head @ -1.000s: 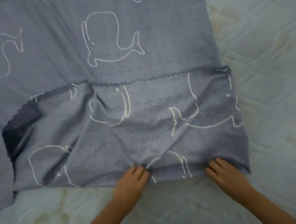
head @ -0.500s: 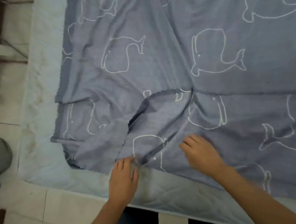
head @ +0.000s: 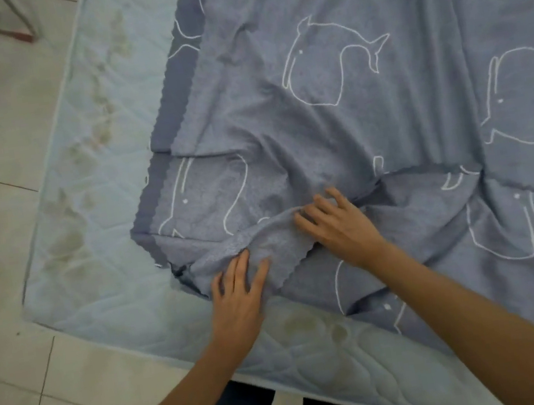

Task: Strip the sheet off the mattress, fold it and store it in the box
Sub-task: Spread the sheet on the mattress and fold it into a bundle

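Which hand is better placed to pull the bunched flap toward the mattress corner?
Probably left: left hand lies flat on the flap, nearer the mattress corner; right hand sits farther in.

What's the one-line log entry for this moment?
stage: folding | sheet: spread on mattress, near edge doubled over | left hand: flat on bunched corner | right hand: spread on fold

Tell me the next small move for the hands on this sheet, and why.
Probably sweep the left hand outward to flatten the ridge of sheet bunched between it and the right hand, which presses the cloth. The folded corner lies rumpled near the corner of the mattress, so the fold likely would not lie even until it is smoothed.
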